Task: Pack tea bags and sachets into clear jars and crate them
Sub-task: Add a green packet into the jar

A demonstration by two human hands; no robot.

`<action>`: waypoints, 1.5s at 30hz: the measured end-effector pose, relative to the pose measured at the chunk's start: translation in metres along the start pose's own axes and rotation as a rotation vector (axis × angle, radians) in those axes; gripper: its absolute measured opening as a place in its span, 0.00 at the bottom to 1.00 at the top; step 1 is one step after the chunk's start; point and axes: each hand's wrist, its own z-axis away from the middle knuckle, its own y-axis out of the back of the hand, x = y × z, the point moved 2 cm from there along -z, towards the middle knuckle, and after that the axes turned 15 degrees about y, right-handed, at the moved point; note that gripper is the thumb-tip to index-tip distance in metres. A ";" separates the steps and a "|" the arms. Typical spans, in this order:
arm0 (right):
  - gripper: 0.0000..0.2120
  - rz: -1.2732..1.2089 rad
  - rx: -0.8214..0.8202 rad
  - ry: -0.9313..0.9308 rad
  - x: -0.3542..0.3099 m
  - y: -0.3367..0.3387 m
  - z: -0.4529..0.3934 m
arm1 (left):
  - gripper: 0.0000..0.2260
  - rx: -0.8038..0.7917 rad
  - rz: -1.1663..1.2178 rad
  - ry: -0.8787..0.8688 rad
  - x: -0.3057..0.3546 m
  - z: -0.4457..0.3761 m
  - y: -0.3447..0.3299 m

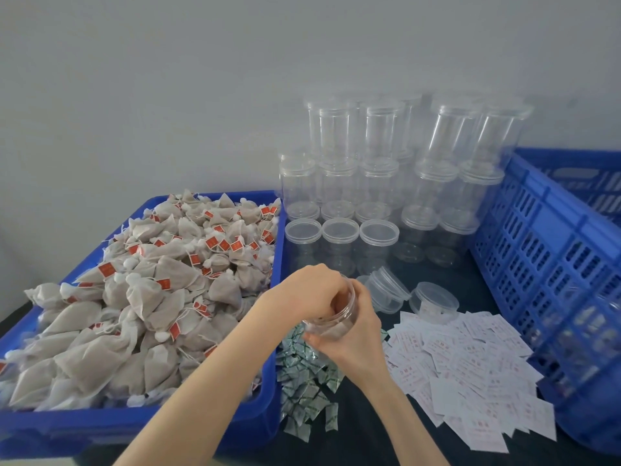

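A clear jar [337, 317] is tilted over the dark table, with brownish tea bags showing through its wall. My right hand [356, 341] grips it from below and the right. My left hand [311, 292] is at the jar's mouth with its fingers curled down inside; the fingertips are hidden. A heap of grey tea bags [151, 297] with red tags fills the blue bin [134, 428] on the left. Small green-and-white sachets [309, 385] lie under my hands.
Stacked empty lidded jars [369, 183] stand at the back against the wall. Two jars [386, 290] lie on their sides behind my hands. White paper slips [470, 368] spread out on the right. A blue slatted crate [554, 264] stands at the far right.
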 end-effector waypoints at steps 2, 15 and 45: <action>0.43 0.005 0.006 0.010 -0.001 0.003 0.001 | 0.09 -0.022 0.074 -0.010 0.001 0.000 0.002; 0.42 0.024 0.134 -0.024 0.008 0.060 0.007 | 0.13 0.312 0.324 0.337 0.003 0.002 -0.003; 0.41 0.021 0.181 -0.132 0.021 0.079 0.029 | 0.03 0.511 0.359 0.435 0.024 0.008 -0.055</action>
